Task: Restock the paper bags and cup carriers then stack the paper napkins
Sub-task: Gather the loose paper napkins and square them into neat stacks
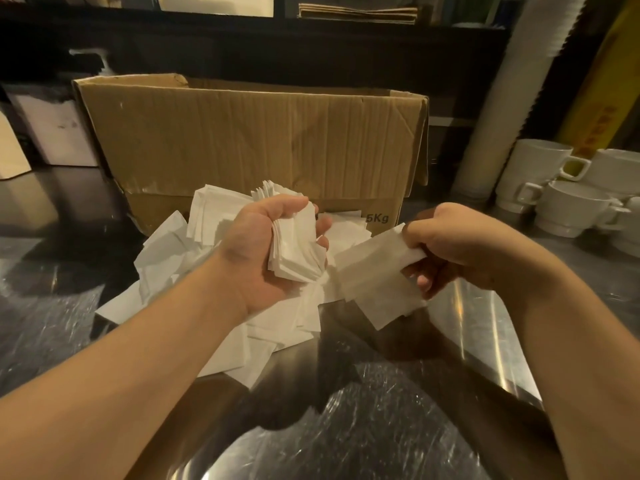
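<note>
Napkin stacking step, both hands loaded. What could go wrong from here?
1. The left hand grips a fanned, uneven stack; its lower edges splay, so sheets may slip out when more are added.
2. The right hand pinches a few napkins by one corner; they may fold or drop onto the loose pile.
3. That pile spreads toward the counter's near edge; a forearm sweep might push sheets off.

Cardboard box (pixel 249 140) interior hidden; right hand (pixel 460 244) fingers curled under; mugs (pixel 568 199) cut off.
</note>
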Action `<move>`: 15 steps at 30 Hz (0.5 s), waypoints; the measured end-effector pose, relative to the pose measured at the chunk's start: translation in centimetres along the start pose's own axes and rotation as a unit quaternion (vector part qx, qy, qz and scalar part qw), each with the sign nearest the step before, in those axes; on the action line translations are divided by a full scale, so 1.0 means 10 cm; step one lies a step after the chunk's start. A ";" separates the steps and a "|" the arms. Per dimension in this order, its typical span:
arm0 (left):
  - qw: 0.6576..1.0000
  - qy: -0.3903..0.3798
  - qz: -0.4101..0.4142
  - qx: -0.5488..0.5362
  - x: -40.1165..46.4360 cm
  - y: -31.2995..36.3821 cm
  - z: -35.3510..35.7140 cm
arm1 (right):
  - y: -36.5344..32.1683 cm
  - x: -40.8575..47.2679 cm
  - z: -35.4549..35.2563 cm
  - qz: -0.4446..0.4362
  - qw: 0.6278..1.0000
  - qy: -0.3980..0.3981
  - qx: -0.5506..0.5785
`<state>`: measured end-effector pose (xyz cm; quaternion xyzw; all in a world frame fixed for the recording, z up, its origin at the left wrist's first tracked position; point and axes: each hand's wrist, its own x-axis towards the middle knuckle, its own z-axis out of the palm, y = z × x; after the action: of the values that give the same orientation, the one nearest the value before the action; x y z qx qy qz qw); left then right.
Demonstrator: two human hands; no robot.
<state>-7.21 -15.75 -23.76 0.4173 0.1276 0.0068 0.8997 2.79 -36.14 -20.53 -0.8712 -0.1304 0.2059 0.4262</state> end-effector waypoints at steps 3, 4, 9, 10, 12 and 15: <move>1.000 -0.002 -0.004 -0.001 0.01 0.00 -0.01 | 0.01 -0.02 -0.07 -0.021 0.999 -0.030 0.039; 1.000 -0.001 -0.005 -0.001 0.01 0.00 -0.02 | 0.01 -0.03 -0.08 -0.024 0.999 -0.025 0.004; 1.000 0.017 -0.006 0.013 0.00 0.00 -0.02 | 0.06 0.08 -0.03 0.028 0.969 0.009 -0.243; 1.000 0.019 -0.006 0.014 0.00 0.00 -0.02 | 0.08 0.10 -0.02 0.032 0.964 0.011 -0.265; 1.000 0.017 -0.006 0.013 0.00 0.00 -0.01 | 0.10 0.12 -0.04 0.012 0.956 0.019 -0.292; 1.000 0.016 -0.007 0.011 0.00 0.00 -0.01 | 0.10 0.05 -0.14 -0.062 0.951 -0.005 -0.303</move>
<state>-7.25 -15.73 -23.82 0.4262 0.1454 0.0056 0.8929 3.92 -37.51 -20.72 -0.9485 -0.2422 0.1341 0.1539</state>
